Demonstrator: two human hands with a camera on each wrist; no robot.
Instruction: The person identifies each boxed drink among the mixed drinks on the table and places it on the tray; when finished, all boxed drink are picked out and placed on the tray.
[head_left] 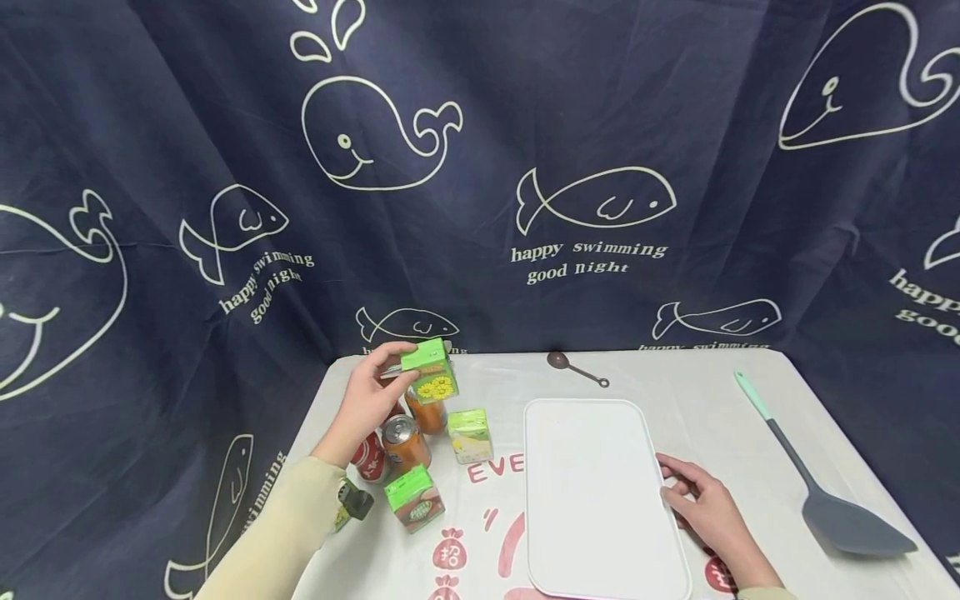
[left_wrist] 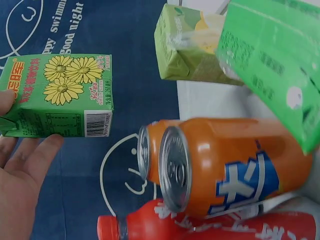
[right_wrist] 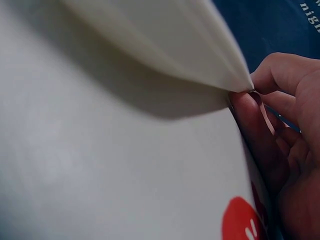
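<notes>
My left hand (head_left: 367, 404) grips a green drink carton (head_left: 431, 371) with yellow flowers printed on it, raised above the back of the drinks group. The left wrist view shows the carton's flower side and barcode, with the fingers at one end. Below it stand orange soda cans (head_left: 406, 442) and a red bottle (left_wrist: 200, 225), partly hidden by the hand and cans in the head view. A pale green carton (head_left: 470, 435) and a green-and-brown carton (head_left: 415, 498) stand nearby. At the right edge of a white rectangular tray (head_left: 600, 500), my right hand (head_left: 701, 500) pinches the rim.
Behind the tray lies a small brown spoon (head_left: 577, 369). To the right is a spatula (head_left: 847, 521) with a dark blade and mint handle end. A dark blue curtain (head_left: 480, 208) with whale and fish drawings hangs around the white-covered table (head_left: 705, 392).
</notes>
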